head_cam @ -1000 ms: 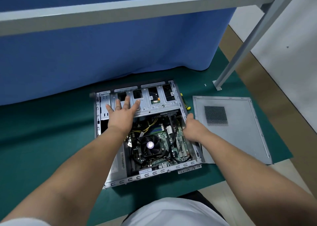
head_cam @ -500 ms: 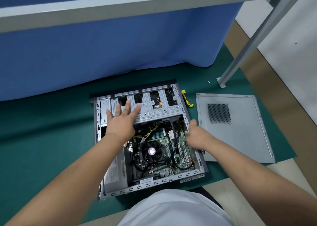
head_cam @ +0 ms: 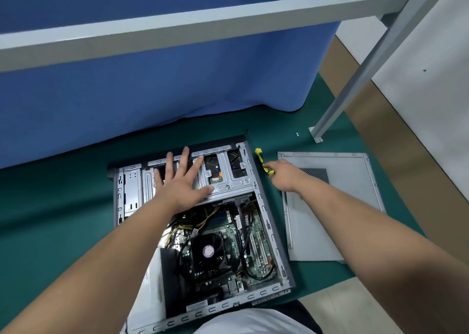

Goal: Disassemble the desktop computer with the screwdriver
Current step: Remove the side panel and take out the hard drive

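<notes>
Right hand — now at screwdriver

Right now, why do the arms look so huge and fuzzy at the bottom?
Head view: the wide lens stretches whatever is near the edges, so the forearms balloon and blur; the left hand on the computer and the right hand at the screwdriver look sharper.
</notes>
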`<state>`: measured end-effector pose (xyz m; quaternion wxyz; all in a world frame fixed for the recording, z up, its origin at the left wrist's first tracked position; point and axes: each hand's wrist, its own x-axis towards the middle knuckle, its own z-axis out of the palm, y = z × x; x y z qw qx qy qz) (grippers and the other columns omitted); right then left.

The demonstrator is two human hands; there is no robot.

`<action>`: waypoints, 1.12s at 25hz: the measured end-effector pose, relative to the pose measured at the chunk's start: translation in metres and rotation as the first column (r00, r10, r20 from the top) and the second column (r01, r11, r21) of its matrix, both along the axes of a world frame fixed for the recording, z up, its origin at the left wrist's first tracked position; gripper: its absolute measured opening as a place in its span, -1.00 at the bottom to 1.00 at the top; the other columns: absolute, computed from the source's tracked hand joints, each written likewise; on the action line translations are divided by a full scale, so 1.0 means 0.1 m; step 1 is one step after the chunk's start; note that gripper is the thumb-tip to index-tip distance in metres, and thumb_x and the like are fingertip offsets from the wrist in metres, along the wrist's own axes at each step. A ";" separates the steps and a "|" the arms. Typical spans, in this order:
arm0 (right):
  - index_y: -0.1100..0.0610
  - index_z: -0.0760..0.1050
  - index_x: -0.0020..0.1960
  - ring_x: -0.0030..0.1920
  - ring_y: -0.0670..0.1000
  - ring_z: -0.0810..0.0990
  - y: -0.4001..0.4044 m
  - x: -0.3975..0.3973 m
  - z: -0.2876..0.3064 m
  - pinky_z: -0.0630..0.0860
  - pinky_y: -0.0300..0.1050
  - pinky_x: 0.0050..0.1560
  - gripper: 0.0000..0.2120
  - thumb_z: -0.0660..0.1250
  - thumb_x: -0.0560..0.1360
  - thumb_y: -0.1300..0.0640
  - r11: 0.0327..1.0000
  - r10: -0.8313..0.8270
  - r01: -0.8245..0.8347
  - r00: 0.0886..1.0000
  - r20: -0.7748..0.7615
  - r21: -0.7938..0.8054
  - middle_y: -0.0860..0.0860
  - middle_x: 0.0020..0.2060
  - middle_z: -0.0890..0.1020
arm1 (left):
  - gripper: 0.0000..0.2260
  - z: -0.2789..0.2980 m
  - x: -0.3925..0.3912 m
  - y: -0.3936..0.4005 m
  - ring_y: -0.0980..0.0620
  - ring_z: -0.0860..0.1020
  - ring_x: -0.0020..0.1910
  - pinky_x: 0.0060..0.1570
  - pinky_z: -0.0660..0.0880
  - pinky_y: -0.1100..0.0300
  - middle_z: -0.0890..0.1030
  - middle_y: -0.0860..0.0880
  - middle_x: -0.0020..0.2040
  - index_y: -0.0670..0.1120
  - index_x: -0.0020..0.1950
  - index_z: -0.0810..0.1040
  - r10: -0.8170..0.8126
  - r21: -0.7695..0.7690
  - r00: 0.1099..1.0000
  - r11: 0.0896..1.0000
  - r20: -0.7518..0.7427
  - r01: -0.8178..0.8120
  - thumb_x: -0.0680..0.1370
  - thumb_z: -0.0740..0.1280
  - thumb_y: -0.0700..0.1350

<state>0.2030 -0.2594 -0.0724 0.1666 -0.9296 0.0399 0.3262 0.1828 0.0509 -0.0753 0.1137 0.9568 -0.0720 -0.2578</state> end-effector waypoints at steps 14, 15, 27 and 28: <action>0.12 0.41 0.30 0.08 0.19 0.52 0.09 -0.10 -0.67 0.55 0.05 0.11 -0.55 0.22 0.47 0.44 0.988 -0.102 0.116 0.986 0.134 -0.103 0.18 0.20 0.43 | -0.22 -0.16 0.00 0.02 0.06 -0.66 0.42 0.48 -0.36 -0.26 -0.58 0.33 0.47 0.52 0.48 -0.36 0.034 -0.038 0.998 0.999 0.049 -0.032 0.35 -0.08 0.65; 0.11 0.40 0.21 0.02 0.17 0.53 0.06 -0.17 -0.66 0.52 -0.02 0.01 -0.68 0.26 0.51 0.35 0.979 -0.193 0.200 0.969 0.154 -0.030 0.15 0.13 0.48 | -0.22 -0.16 -0.01 0.02 0.07 -0.66 0.42 0.48 -0.35 -0.26 -0.57 0.33 0.47 0.53 0.48 -0.36 0.030 -0.044 0.998 0.999 0.057 -0.027 0.36 -0.06 0.64; -0.11 0.66 -0.04 -0.35 -0.05 0.47 0.02 -0.73 0.66 0.42 -0.21 -0.31 -0.68 0.14 0.43 0.06 0.577 -0.673 0.319 0.707 0.216 0.752 -0.07 -0.36 0.56 | -0.39 0.22 -0.28 -0.40 -0.14 0.13 0.62 0.49 0.17 -0.05 0.09 0.07 0.67 0.15 0.66 0.12 0.006 -0.264 0.819 0.948 0.573 0.178 0.66 0.28 -0.08; -0.09 0.67 -0.06 -0.34 -0.03 0.47 0.06 -0.74 0.76 0.43 -0.17 -0.28 -0.68 0.15 0.43 0.08 0.605 -0.616 0.272 0.755 0.225 0.748 0.00 -0.33 0.56 | -0.46 0.24 -0.32 -0.40 -0.21 0.20 0.59 0.47 0.26 -0.12 0.21 0.02 0.65 0.09 0.63 0.23 -0.017 -0.215 0.793 0.959 0.609 0.185 0.66 0.28 -0.10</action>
